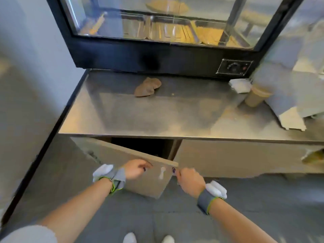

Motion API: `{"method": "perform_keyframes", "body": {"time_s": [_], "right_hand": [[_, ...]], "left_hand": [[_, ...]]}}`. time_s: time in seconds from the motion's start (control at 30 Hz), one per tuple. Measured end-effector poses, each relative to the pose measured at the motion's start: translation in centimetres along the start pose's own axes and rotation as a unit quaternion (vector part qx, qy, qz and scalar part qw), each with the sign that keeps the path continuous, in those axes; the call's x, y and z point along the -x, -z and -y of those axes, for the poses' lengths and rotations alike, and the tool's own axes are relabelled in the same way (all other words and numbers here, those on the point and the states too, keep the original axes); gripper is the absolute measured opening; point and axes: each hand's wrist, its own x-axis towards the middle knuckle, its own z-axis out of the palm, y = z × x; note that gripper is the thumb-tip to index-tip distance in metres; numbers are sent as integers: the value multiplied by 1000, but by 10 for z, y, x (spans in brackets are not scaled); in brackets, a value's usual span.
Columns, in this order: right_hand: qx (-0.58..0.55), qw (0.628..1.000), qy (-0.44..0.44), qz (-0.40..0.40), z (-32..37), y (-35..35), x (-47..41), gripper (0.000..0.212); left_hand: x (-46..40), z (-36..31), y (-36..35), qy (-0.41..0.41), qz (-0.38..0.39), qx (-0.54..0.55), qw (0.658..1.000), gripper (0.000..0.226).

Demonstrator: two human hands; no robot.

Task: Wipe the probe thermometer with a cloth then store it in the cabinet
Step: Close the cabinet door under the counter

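Probe thermometer: cannot pick it out with certainty anywhere. A small white object (162, 172) shows against the face of the cabinet door (140, 174), between the two hands; too blurred to say what it is.

Cloth (147, 87): brown, crumpled, lying on the steel tabletop (157, 116), well beyond both hands and a little to the left hand's side. Touched by neither hand.

Cabinet: under the tabletop, directly ahead of the hands. Its left door stands partly swung out toward the person, with a dark opening (142, 146) behind it. The neighbouring door (236, 158), off to the right of the right hand, sits flush.

Left hand (135, 168): fingers curled at the door's top edge, resting on it; appears to hold nothing else. Right hand (188, 178): closed at the door's free corner, pinching the edge. Whether anything else sits inside that grip I cannot tell. Both wrists carry grey bands with white padded pieces.

Further out: a black-framed glass display case (157, 50) stands at the back of the tabletop, beyond the cloth, with a dial panel (234, 67) at its lower right. A tan cup (256, 98) and white paper wrappers (287, 109) lie far off to the right of the right hand. Grey floor (157, 216) below; white shoe tips (130, 238) at the bottom edge.
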Motion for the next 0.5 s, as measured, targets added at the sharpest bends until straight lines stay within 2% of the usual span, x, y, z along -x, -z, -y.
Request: {"method": "perform_keyframes", "body": {"time_s": [0.1,0.23,0.5], "right_hand": [[-79,996,31,-18,11,-1,-13,30],[-127,989,67,-33,18,9,-37,36],[-122,991,53,-17,20,17,-76,44]], "left_hand": [[-10,-2,11,-9,-11,2,1000,45],[-21,-1,24,-8,-45,37,998,50],[-36,4,37,9,-56,18,998,52]]}}
